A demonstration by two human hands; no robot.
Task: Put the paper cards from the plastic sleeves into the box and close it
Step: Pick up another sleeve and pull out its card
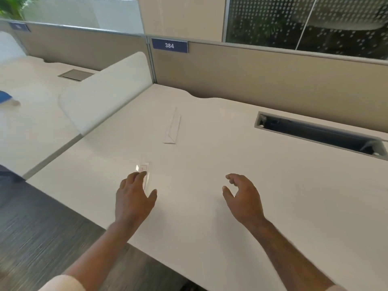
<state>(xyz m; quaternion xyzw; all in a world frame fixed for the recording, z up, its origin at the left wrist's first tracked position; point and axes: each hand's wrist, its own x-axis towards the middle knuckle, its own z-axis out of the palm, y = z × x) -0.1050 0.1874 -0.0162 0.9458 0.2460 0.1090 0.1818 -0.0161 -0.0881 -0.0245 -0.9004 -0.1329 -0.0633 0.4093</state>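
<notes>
We see a pale counter (210, 185) with two clear plastic sleeves on it. The near sleeve (146, 175) lies just under the fingertips of our left hand (133, 198). The fingers of this hand are almost straight and rest on the near end of the sleeve, and the thumb is spread to the side; it touches the sleeve but does not grip it. Inside this sleeve we can see a pale card with a small red mark (143, 169), though the picture is too blurred to read it. The far sleeve (172, 129) lies flat further back, well apart from both hands; whether it holds a card we cannot tell. Our right hand (243, 196) hovers above the counter, fingers loosely curled, holding nothing. At the back right there is a long cable slot (319, 135) in the counter, dark inside. A blue plate with 384 (169, 45) sits on the partition behind.
</notes>
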